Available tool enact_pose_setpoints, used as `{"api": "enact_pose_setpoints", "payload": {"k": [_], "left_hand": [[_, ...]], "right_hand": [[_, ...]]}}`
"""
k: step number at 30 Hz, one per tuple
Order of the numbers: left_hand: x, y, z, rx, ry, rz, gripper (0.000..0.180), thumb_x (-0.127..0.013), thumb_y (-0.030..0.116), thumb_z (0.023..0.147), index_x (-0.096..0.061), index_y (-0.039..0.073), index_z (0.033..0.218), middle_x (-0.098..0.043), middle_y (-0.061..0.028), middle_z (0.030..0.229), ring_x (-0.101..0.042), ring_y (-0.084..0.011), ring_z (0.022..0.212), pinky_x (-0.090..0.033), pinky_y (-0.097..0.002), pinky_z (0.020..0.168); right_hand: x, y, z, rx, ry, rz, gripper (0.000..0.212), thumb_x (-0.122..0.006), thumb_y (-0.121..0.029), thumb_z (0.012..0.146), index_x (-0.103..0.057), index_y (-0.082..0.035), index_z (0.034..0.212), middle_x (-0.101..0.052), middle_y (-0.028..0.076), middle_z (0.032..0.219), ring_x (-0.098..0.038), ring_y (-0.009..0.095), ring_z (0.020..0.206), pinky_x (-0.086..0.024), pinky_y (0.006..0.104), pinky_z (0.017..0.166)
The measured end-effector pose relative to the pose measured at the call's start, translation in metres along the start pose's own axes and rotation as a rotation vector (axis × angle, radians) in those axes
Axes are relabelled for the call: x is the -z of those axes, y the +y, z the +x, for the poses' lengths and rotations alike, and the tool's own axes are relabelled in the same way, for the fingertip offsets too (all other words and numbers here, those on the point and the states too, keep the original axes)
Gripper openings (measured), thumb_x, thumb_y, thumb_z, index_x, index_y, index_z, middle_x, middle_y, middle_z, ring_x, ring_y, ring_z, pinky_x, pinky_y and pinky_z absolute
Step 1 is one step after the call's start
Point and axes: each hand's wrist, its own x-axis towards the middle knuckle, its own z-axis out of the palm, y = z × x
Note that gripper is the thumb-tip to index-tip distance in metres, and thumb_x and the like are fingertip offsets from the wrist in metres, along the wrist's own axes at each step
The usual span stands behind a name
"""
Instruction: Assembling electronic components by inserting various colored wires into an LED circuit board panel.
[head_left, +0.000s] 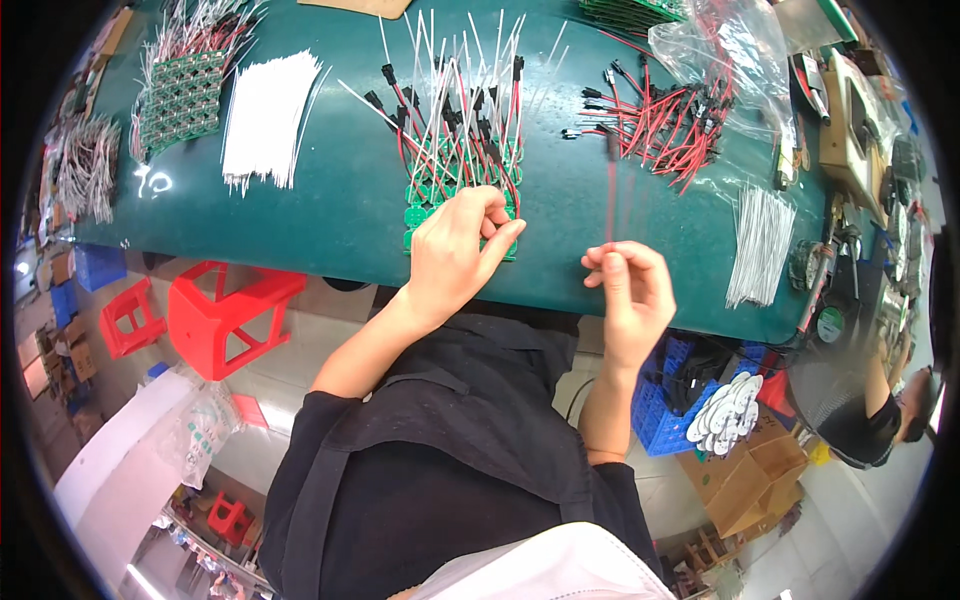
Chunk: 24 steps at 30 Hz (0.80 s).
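Note:
A panel of small green circuit boards [424,215] lies at the table's front edge in front of me. White wires [445,100] and red-black leads with black plugs [388,75] stand up from it. My left hand [460,245] rests over the panel's near part, its fingers curled and the thumb and forefinger close together; whatever they hold, if anything, is hidden. To the right, my right hand [638,300] pinches the lower end of a connector lead [611,200], which points up and is smeared by motion. Beyond it lies a loose heap of similar leads [675,125].
Bundles of white wires lie at left [265,125] and right [762,245] on the green table [340,215]. A wired board panel [180,100] sits far left, a clear plastic bag [720,50] far right. Below are red stools [225,315] and a blue crate [665,400]. Another person [870,430] is at right.

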Motion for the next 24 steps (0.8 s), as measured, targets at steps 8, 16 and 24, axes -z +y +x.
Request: {"api": "enact_pose_setpoints", "payload": {"k": [8,16,24], "left_hand": [[0.022,0.009,-0.004,0.098,-0.211,-0.563,0.031,-0.077,0.006,0.082,-0.065,0.002,0.110,-0.067,-0.0066,0.091,-0.065,-0.0125,0.078,-0.053,-0.0260,0.067],[0.035,0.006,-0.010,0.444,-0.147,-0.758,0.022,-0.069,-0.002,0.088,-0.059,-0.002,0.109,-0.065,-0.0092,0.101,-0.067,-0.0183,0.095,-0.054,-0.0293,0.085],[0.027,-0.004,-0.008,0.114,-0.024,-0.187,0.015,-0.071,-0.002,0.083,-0.066,0.001,0.097,-0.068,-0.0090,0.090,-0.068,-0.0177,0.077,-0.056,-0.0281,0.069]], "right_hand": [[-0.028,0.014,0.004,0.776,-0.178,-0.574,0.022,-0.075,0.003,0.071,-0.065,-0.002,0.089,-0.063,0.008,0.084,-0.063,0.027,0.074,-0.054,0.0362,0.066],[-0.025,0.010,0.036,0.764,-0.190,-0.822,0.019,-0.074,-0.011,0.080,-0.065,-0.006,0.096,-0.064,0.009,0.085,-0.062,0.028,0.076,-0.051,0.0394,0.064],[0.022,0.011,0.087,0.294,0.191,-1.496,0.022,-0.065,-0.025,0.092,-0.058,-0.005,0.097,-0.059,0.013,0.090,-0.063,0.032,0.081,-0.051,0.0440,0.068]]}}
